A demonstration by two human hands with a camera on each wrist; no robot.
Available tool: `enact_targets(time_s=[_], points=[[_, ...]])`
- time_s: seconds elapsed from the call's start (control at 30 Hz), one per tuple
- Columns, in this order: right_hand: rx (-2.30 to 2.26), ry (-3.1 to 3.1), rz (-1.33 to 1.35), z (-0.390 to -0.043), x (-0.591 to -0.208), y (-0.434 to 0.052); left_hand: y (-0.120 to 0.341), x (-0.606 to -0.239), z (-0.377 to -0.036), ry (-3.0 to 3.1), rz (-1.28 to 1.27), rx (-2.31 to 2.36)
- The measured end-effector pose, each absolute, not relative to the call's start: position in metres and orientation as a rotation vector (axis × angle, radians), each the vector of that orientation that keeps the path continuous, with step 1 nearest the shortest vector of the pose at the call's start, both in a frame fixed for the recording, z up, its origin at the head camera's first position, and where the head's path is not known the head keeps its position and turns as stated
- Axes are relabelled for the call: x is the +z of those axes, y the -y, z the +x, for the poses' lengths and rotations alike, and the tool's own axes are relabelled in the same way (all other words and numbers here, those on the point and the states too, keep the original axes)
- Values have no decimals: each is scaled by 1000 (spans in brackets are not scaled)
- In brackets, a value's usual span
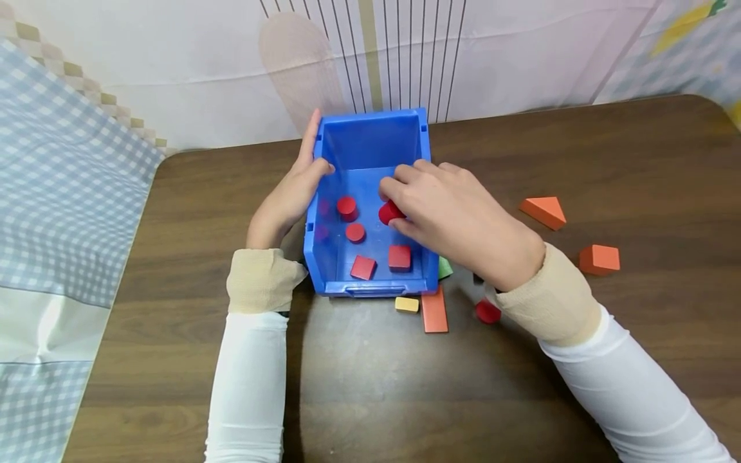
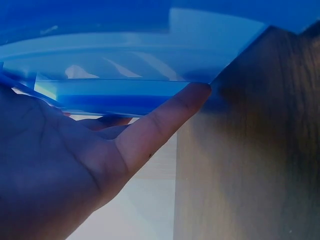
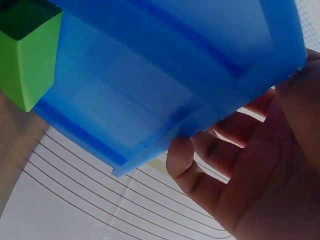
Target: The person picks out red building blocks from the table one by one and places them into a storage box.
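A blue plastic bin (image 1: 370, 145) stands on the brown table (image 1: 370, 386). My left hand (image 1: 315, 157) holds the bin's left wall, fingers flat on the outside and thumb (image 2: 165, 120) hooked over the rim. My right hand (image 1: 395, 200) reaches over the right wall and pinches a red cylinder (image 1: 389, 213) above the bin floor. On that floor lie two red cylinders (image 1: 347, 207) (image 1: 355, 232) and two red cubes (image 1: 363, 267) (image 1: 399, 257). The right wrist view shows the bin (image 3: 150, 65) from outside, my curled fingers (image 3: 240, 165) behind it, and not the held cylinder.
Beside the bin's near right corner lie a green block (image 1: 444, 267), a yellow block (image 1: 406, 304), an orange plank (image 1: 434, 310) and a red round piece (image 1: 488, 312). Further right sit an orange wedge (image 1: 543, 211) and an orange cube (image 1: 599, 259). A curtain hangs behind the table.
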State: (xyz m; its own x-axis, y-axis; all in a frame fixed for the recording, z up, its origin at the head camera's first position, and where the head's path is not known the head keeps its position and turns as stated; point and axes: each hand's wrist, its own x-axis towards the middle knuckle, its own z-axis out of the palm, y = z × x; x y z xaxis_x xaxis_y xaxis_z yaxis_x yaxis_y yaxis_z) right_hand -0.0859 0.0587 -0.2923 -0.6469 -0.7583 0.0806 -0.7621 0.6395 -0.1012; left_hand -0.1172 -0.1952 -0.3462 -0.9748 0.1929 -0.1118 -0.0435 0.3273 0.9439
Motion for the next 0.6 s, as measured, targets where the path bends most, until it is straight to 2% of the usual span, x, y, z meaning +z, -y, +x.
enact_targets(time_s=[0.27, 0.6], points=[[107, 2780, 1273, -85, -297, -59, 193, -348, -117, -2371, 111, 1709], [211, 2762, 1313, -87, -290, -54, 194, -345, -115, -2373, 110, 1712]])
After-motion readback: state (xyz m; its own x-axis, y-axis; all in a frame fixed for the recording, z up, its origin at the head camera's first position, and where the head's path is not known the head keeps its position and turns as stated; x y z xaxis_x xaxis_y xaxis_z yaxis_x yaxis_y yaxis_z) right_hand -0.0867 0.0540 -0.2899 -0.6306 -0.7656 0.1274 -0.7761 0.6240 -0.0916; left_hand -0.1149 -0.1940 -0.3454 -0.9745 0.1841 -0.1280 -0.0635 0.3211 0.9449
